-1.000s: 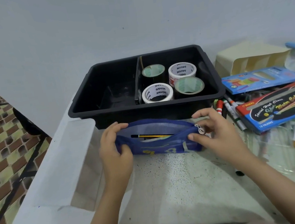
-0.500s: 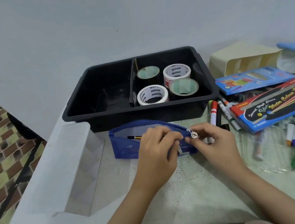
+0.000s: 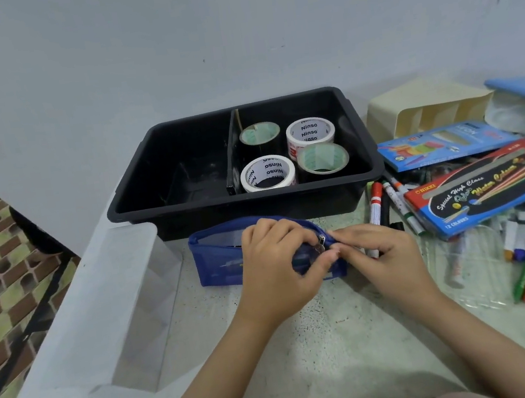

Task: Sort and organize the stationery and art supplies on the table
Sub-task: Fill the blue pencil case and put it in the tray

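Pencil case (image 3: 216,266) on speckled table (image 3: 325,342) by grey wall (image 3: 231,34), left hand (image 3: 278,271) and right hand (image 3: 383,252) pinching it

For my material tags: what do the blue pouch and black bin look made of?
Blue pouch: likely soft fabric or mesh, semi-sheer, as contents show through its side. Black bin: likely rigid moulded plastic, slightly glossy, with sheen on its rim.
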A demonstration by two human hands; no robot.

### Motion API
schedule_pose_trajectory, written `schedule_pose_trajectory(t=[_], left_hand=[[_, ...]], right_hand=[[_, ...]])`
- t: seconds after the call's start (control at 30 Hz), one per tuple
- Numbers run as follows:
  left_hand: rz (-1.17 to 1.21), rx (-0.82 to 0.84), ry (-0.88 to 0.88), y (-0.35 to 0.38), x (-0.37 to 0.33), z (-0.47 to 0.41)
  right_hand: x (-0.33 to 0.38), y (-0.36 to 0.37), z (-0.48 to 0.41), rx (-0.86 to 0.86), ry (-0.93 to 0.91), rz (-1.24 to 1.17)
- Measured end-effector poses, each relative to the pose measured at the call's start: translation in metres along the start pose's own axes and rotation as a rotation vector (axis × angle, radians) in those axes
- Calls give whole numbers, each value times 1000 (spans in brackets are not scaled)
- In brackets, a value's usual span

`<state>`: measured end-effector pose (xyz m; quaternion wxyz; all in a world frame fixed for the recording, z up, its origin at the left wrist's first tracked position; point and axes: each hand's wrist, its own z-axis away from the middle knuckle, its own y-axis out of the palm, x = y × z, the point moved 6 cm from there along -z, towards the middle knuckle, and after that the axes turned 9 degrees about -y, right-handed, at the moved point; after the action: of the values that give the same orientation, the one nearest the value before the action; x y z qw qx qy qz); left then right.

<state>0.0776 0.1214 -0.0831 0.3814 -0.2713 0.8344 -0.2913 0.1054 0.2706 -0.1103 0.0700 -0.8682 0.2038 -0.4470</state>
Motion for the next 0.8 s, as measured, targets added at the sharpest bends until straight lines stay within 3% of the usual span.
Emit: schedule_pose_trajectory(t=[0.23, 0.47, 0.63, 0.8], left_hand=[[-115, -7, 37, -2, 0, -3], [-235, 5, -47, -21, 10, -12], [-289, -66, -148, -47, 36, -15], [-284, -60, -163, -57, 51, -8]], right_hand=[[4, 1, -5, 29, -98, 133], [5, -1, -10, 12, -161, 233], [-4, -17, -10, -62, -104, 204], [-9, -18, -12, 85, 28, 156]])
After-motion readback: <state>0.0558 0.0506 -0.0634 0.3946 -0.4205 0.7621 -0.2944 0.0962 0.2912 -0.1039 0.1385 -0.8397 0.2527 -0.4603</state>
